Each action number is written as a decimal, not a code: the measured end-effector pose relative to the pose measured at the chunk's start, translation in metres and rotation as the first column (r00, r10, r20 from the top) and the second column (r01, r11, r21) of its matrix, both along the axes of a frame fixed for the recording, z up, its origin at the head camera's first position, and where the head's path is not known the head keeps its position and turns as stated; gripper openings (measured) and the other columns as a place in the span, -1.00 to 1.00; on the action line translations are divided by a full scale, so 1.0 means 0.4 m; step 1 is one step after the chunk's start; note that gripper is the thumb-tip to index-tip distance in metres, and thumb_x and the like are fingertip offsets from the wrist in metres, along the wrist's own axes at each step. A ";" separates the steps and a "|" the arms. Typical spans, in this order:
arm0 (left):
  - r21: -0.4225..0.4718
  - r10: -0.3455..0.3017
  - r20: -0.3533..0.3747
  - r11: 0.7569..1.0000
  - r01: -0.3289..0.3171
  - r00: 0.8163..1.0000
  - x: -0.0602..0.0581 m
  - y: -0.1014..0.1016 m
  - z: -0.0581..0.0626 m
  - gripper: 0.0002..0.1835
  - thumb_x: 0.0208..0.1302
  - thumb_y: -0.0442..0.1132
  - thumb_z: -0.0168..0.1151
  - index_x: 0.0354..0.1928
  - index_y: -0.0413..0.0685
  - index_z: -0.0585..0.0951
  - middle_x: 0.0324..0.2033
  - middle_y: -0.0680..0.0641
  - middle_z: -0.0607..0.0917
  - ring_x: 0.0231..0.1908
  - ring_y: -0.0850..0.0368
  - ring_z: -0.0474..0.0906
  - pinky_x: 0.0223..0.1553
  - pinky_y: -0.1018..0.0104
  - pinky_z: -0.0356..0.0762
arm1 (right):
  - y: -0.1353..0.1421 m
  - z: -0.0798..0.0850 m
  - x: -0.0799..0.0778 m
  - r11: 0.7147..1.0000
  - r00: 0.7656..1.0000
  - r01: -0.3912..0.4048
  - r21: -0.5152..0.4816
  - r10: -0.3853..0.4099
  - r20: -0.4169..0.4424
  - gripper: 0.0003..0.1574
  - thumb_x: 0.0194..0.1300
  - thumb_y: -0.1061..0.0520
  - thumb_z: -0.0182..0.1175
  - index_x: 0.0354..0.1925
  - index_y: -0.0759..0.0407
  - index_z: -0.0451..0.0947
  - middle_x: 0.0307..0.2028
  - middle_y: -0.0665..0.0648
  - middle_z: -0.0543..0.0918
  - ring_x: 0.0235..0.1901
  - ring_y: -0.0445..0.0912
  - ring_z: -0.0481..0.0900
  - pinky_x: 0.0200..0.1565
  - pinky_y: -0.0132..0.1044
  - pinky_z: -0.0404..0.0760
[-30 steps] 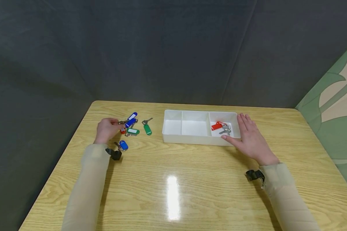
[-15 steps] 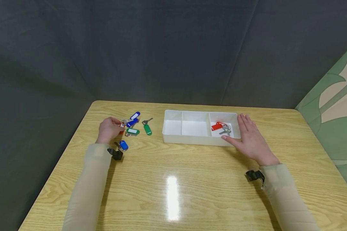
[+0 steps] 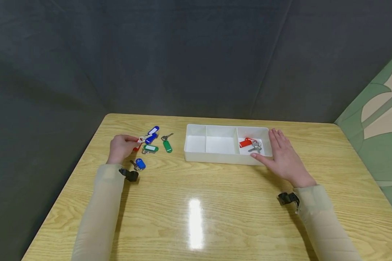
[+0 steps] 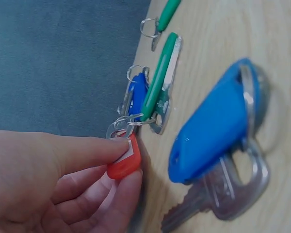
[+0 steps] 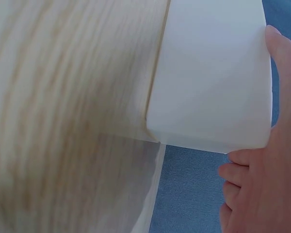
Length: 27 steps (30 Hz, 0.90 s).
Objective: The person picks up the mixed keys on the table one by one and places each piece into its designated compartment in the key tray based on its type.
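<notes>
In the head view my left hand (image 3: 120, 148) is at the left of the table, beside a small pile of tagged keys. It pinches a red key tag (image 4: 123, 162) between thumb and fingers, with metal rings at its top end. Blue key tags (image 3: 151, 138) and a green key tag (image 3: 151, 148) lie close by. A blue key tag (image 4: 216, 126) with its key is nearer the wrist. My right hand (image 3: 285, 159) rests on the right end of a white tray (image 3: 222, 158), fingers extended along the end wall and thumb at the front rim.
The tray has three compartments; the right one holds a red key tag (image 3: 245, 144) and keys (image 3: 256, 146). Another green key tag (image 3: 167, 146) with a key lies between pile and tray. A dark curtain (image 3: 196, 58) hangs behind the wooden table (image 3: 235, 210).
My left hand has taken the red key tag at the pile's left side. Blue tags beside it have shifted slightly right. My right hand and the tray stay in place.
</notes>
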State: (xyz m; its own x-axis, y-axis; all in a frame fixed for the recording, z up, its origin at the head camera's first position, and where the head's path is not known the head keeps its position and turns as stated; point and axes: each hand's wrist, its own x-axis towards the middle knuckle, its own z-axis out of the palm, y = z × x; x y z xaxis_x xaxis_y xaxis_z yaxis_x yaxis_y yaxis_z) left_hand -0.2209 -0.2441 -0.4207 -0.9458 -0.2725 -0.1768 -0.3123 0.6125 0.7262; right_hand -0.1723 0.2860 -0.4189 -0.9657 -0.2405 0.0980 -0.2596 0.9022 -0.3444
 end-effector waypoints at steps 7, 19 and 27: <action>0.013 0.007 -0.062 1.000 -0.006 0.998 0.005 0.001 0.016 -0.73 0.44 -0.21 0.29 0.04 -0.22 0.73 0.01 -0.25 0.69 -0.14 -0.05 0.53 -0.24 0.25 0.48 | 0.001 -0.004 0.000 1.000 1.000 0.000 -0.005 0.000 -0.002 0.38 0.36 -0.48 0.12 0.59 0.36 -0.28 0.57 0.43 -0.17 0.55 0.23 -0.37 0.48 0.07 -0.36; 0.036 0.004 -0.168 0.999 0.002 0.986 0.015 0.017 0.056 -0.74 0.39 -0.17 0.36 -0.04 -0.21 0.76 -0.12 -0.21 0.74 -0.28 0.03 0.59 -0.37 0.35 0.51 | 0.003 -0.002 -0.001 1.000 1.000 0.004 -0.013 -0.004 -0.004 0.38 0.36 -0.47 0.13 0.60 0.35 -0.28 0.57 0.43 -0.18 0.55 0.23 -0.36 0.48 0.08 -0.35; 0.067 0.008 -0.235 0.998 0.008 0.972 0.030 0.035 0.079 -0.76 0.37 -0.18 0.39 -0.07 -0.20 0.77 -0.17 -0.21 0.75 -0.27 -0.01 0.66 -0.39 0.44 0.55 | 0.003 -0.009 -0.003 1.000 1.000 -0.005 -0.016 0.005 -0.007 0.38 0.36 -0.47 0.14 0.60 0.35 -0.28 0.57 0.43 -0.18 0.55 0.24 -0.36 0.48 0.06 -0.36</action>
State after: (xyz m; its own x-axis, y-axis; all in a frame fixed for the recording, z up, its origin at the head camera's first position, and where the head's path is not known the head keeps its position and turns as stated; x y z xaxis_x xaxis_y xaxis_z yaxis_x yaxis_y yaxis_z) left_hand -0.2088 -0.2300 -0.3891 -0.9629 -0.2680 0.0325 -0.1283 0.5601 0.8184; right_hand -0.1734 0.2870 -0.4224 -0.9637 -0.2437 0.1089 -0.2667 0.8952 -0.3570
